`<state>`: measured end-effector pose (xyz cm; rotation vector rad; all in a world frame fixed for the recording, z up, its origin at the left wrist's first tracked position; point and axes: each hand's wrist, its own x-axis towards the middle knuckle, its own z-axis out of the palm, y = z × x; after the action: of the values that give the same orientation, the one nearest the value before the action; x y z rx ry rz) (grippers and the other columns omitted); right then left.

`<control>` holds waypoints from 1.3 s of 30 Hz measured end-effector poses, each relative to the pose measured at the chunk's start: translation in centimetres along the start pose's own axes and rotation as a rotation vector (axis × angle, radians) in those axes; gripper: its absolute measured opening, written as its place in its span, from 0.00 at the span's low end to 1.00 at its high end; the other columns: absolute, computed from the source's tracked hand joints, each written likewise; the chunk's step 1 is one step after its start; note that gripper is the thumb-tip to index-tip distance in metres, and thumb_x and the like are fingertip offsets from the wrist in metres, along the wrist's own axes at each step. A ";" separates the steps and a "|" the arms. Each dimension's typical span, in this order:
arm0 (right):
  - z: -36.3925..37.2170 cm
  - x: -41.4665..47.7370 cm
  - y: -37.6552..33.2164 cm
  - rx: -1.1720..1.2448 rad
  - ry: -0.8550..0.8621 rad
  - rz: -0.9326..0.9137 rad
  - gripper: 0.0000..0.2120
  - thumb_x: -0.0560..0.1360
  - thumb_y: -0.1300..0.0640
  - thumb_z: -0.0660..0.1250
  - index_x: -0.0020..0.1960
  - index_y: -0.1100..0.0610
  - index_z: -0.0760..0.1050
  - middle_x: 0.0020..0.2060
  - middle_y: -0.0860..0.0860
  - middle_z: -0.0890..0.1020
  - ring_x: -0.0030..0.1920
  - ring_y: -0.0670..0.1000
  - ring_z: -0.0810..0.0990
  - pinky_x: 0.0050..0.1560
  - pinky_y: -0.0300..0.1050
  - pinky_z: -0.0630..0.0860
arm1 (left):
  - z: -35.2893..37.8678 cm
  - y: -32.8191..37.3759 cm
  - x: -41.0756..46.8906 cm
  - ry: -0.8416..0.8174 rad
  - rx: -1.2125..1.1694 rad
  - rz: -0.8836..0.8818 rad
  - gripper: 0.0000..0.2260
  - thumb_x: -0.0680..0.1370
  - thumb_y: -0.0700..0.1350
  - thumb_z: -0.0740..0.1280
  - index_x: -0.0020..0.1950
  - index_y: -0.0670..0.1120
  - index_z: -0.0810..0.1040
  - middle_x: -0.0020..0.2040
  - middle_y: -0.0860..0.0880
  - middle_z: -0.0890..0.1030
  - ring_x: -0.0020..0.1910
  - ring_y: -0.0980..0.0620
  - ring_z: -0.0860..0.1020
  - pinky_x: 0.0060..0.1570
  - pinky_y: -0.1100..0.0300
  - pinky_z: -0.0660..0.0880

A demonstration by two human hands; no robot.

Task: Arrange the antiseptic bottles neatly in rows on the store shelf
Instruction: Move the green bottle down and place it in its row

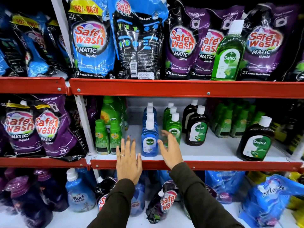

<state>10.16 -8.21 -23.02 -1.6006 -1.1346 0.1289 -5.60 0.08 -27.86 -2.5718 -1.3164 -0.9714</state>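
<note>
Store shelving with red front rails (181, 88) fills the view, detergent pouches above and left. On the middle shelf (217, 150), left to right: left hand (128, 162) flat, fingers spread, holding nothing, resting over the rail just left of the blue row; front blue Dettol bottle (149, 142) upright, sitting between both hands, long axis vertical; right hand (170, 149) open, fingers loosely curled, empty, just beside the blue bottle and partly in front of the front green Dettol bottle (174, 129). Both hands are about equally near the blue bottle; the right is nearer the green row. Count: blue row, 4 caps visible in file; green row, 3; brown pair (196, 129), 2, one behind the other; one lone brown Dettol bottle (256, 142) well apart to the right, near the shelf front; one stray large green Dettol bottle (228, 53) on the upper shelf among purple Safewash pouches (181, 46). Judgement: strays still need pulling into rows; blue row looks straight.
</note>
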 end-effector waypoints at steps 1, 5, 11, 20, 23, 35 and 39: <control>-0.7 -0.3 -0.2 -0.050 0.036 -0.040 0.18 0.80 0.50 0.61 0.69 0.50 0.68 0.64 0.47 0.74 0.64 0.46 0.73 0.65 0.48 0.74 | -0.4 0.6 0.0 0.013 -0.012 -0.002 0.29 0.81 0.52 0.47 0.81 0.44 0.57 0.83 0.43 0.54 0.82 0.43 0.50 0.80 0.43 0.47; -4.1 -0.2 -1.3 -0.239 0.190 -0.204 0.15 0.80 0.50 0.58 0.65 0.51 0.70 0.59 0.47 0.75 0.60 0.48 0.73 0.61 0.47 0.73 | -2.2 3.9 0.9 0.077 -0.069 0.021 0.28 0.82 0.51 0.49 0.82 0.45 0.53 0.84 0.45 0.50 0.83 0.44 0.46 0.81 0.41 0.48; -10.0 0.7 -4.7 -0.341 0.387 -0.411 0.12 0.80 0.54 0.60 0.62 0.52 0.73 0.56 0.49 0.77 0.57 0.51 0.73 0.61 0.45 0.69 | -5.7 9.7 3.2 0.243 -0.156 0.104 0.28 0.82 0.50 0.52 0.82 0.46 0.53 0.84 0.46 0.51 0.83 0.44 0.45 0.80 0.41 0.47; -19.5 5.2 -11.4 -0.376 0.686 -0.502 0.15 0.78 0.50 0.63 0.64 0.50 0.72 0.59 0.51 0.74 0.59 0.54 0.71 0.58 0.51 0.69 | -12.7 18.1 11.0 0.531 -0.166 0.259 0.30 0.82 0.50 0.56 0.82 0.49 0.51 0.84 0.47 0.50 0.83 0.45 0.44 0.80 0.45 0.38; -22.3 7.4 -13.1 -0.356 0.734 -0.419 0.22 0.78 0.49 0.62 0.70 0.52 0.68 0.67 0.53 0.70 0.67 0.53 0.67 0.68 0.50 0.62 | -14.0 19.8 13.2 0.538 -0.121 0.259 0.30 0.82 0.52 0.56 0.82 0.47 0.52 0.84 0.44 0.52 0.83 0.44 0.45 0.80 0.46 0.36; -27.6 12.5 -14.8 0.045 0.240 -0.098 0.19 0.80 0.58 0.60 0.70 0.58 0.67 0.61 0.53 0.77 0.56 0.48 0.75 0.45 0.23 0.70 | -12.6 20.6 14.8 0.564 -0.024 0.234 0.29 0.83 0.55 0.54 0.82 0.51 0.50 0.84 0.45 0.51 0.83 0.43 0.45 0.79 0.45 0.34; -27.1 12.4 -15.3 0.146 0.261 -0.094 0.19 0.80 0.61 0.61 0.70 0.59 0.66 0.52 0.47 0.77 0.48 0.40 0.76 0.39 0.22 0.72 | -12.5 20.7 14.8 0.566 -0.020 0.229 0.29 0.83 0.56 0.53 0.82 0.51 0.51 0.84 0.46 0.51 0.83 0.44 0.45 0.79 0.45 0.34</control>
<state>24.18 -19.52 5.25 -1.3865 -0.9725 -0.0570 10.12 -6.92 -5.35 -2.1448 -0.8426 -1.5086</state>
